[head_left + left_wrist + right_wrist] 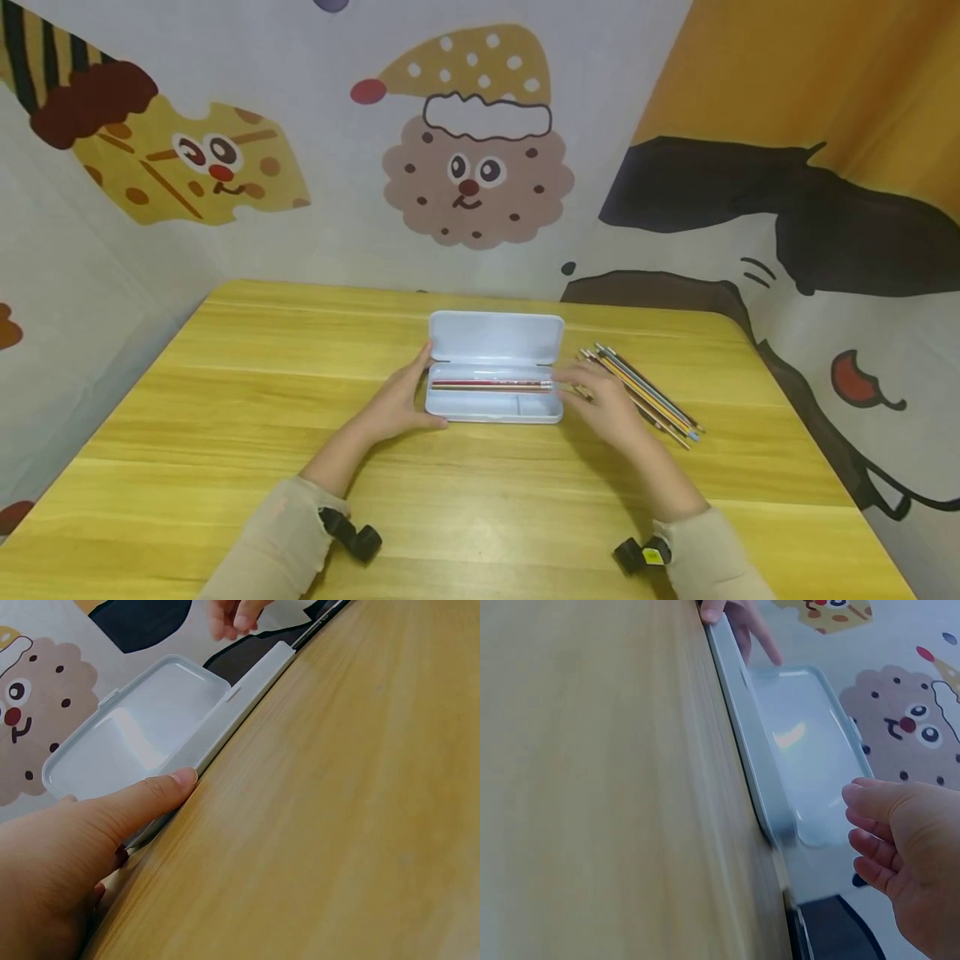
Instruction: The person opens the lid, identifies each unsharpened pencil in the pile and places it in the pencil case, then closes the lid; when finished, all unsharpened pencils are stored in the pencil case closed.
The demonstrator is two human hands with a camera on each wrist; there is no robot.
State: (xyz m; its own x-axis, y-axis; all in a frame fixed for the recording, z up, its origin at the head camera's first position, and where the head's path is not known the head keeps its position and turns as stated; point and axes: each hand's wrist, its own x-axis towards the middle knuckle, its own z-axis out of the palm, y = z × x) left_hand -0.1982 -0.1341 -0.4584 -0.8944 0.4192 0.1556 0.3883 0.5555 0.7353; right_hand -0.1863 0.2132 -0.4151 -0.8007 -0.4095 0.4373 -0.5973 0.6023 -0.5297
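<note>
A white pencil case (495,408) lies on the table with its lid (497,336) raised at the back. Inside it, a few pencils (487,385) lie lengthwise in the back part, and a small divider stands toward the right. My left hand (393,404) grips the case's left end, its thumb (150,799) on the front wall and the fingers round behind. At the right end hovers my right hand (603,404), above the case's edge; its fingers (874,847) are loosely bent and nothing shows between them and the thumb.
Several loose pencils (652,396) lie in a slanted bunch on the table, right of the case and partly behind my right hand. The wooden table (480,508) meets a cartoon-printed cloth (337,242) at its back edge.
</note>
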